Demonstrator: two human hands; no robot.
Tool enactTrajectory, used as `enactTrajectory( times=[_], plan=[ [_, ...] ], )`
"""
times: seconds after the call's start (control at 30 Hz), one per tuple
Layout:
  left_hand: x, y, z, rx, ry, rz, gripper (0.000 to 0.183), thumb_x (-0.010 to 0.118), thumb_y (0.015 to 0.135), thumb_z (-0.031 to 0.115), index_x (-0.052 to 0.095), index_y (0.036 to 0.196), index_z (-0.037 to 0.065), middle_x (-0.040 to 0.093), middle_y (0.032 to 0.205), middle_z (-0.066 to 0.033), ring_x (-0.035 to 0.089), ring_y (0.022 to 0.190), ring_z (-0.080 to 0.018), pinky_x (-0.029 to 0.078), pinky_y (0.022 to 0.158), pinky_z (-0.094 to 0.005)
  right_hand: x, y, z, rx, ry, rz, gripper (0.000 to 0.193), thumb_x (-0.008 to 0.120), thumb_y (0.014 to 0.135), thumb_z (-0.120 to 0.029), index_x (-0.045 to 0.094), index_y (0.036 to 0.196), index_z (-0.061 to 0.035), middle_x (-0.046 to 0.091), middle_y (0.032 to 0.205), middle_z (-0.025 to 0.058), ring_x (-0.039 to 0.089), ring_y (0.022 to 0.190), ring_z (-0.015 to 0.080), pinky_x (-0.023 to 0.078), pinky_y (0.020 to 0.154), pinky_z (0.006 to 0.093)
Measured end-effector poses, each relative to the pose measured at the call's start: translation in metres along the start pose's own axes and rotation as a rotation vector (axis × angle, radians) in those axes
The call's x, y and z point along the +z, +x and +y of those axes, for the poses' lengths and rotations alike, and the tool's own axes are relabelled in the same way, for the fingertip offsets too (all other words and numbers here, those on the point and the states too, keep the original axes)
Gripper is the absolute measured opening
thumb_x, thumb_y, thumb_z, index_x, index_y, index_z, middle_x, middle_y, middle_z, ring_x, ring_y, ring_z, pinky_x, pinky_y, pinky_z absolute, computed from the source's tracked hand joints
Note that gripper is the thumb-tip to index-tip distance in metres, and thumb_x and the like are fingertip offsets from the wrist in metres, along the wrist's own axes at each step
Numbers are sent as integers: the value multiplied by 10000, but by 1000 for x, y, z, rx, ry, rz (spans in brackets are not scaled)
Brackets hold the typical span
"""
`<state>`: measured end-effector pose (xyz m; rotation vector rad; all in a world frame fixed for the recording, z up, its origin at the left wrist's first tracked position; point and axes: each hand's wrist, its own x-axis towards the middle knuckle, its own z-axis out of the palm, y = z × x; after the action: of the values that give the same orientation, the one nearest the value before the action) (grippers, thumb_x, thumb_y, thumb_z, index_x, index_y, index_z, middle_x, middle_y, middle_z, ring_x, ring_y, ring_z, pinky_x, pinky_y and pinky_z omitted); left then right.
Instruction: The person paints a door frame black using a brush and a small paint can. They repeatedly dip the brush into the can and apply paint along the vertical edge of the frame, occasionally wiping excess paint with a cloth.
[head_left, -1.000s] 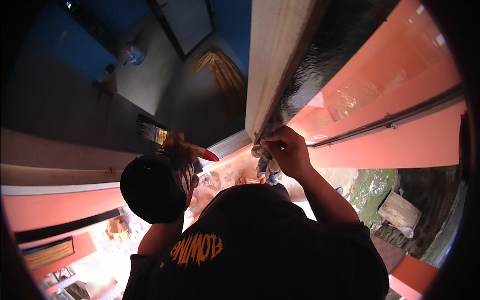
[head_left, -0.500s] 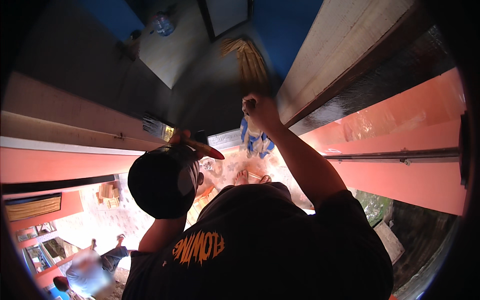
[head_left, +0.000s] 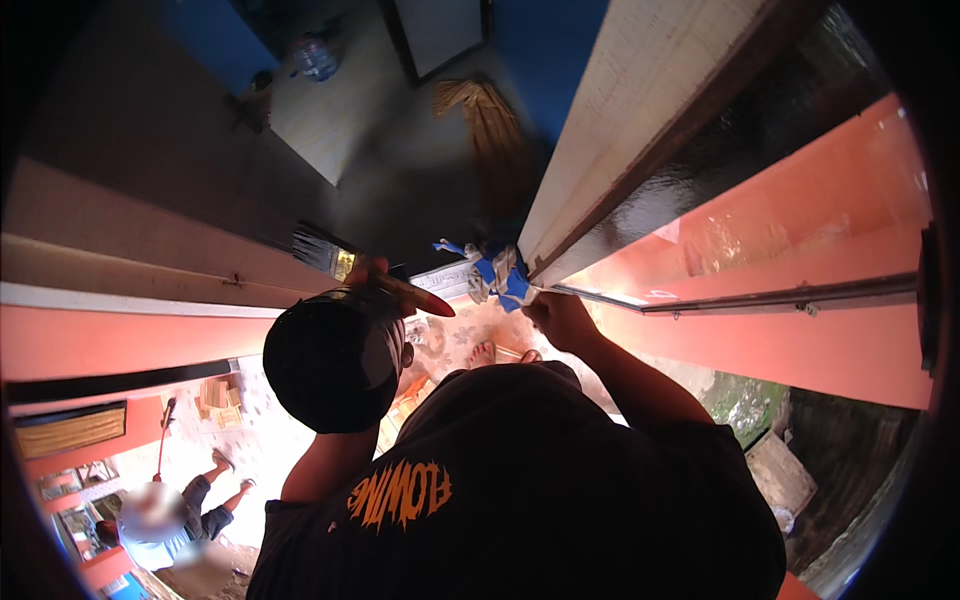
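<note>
My left hand (head_left: pixel 372 274) is closed round a paintbrush (head_left: pixel 395 287) with dark bristles, a light metal band and a red-tipped handle. A round black can (head_left: pixel 333 362) sits between that hand and me, over my left wrist; how it is supported is hidden. My right hand (head_left: pixel 563 321) is closed on the end of a crumpled blue and white cloth (head_left: pixel 503 278). The cloth lies against the lower end of the pale wooden post (head_left: pixel 610 130) on the right. Most of the right fingers are in shadow.
A glossy dark strip (head_left: pixel 690 190) runs beside the post, next to a pink wall (head_left: pixel 800 345). A pale wooden beam (head_left: pixel 150 265) crosses on the left. Ahead, a brown curtain (head_left: pixel 490 130) hangs in a dark room. Another person (head_left: pixel 165 530) is at the lower left.
My right hand has come down toward me and to the right, and the cloth now bunches against the post. The left hand keeps the brush and can nearly in place.
</note>
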<state>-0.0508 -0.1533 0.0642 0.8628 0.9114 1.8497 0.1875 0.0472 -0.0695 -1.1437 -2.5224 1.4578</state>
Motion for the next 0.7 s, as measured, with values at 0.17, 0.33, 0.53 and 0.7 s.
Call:
enactTrajectory(
  times=[0.17,0.33,0.53,0.7],
  plan=[
    [3,13,-8,-85,-397,-79,844,668,903,-58,213,1599,90,240,1645,-135,362,1479,-245,432,1152,-372,19,-73,74,168,-239,-228,357,635,934,-379,745,929,-39,739,876,176,716,847,347,540,774,445],
    [15,29,-11,-176,-699,-198,697,587,1008,103,216,1597,98,159,1670,-129,419,1442,-325,574,964,-431,40,-108,116,281,-99,-179,311,644,876,-381,774,980,-119,745,980,153,709,931,337,542,869,440],
    [24,34,-17,-220,-745,-117,632,579,1025,214,278,1573,118,192,1651,-106,458,1390,-356,603,836,-455,57,-94,128,337,-126,-52,309,675,853,-386,772,986,-124,742,991,169,712,943,341,547,860,441],
    [36,38,-14,-270,-841,-77,654,553,1036,262,220,1586,143,189,1618,-112,444,1373,-366,577,845,-516,62,-70,124,281,-121,-209,372,707,853,-371,744,1060,-64,738,1017,195,707,981,360,553,883,438]
  ],
)
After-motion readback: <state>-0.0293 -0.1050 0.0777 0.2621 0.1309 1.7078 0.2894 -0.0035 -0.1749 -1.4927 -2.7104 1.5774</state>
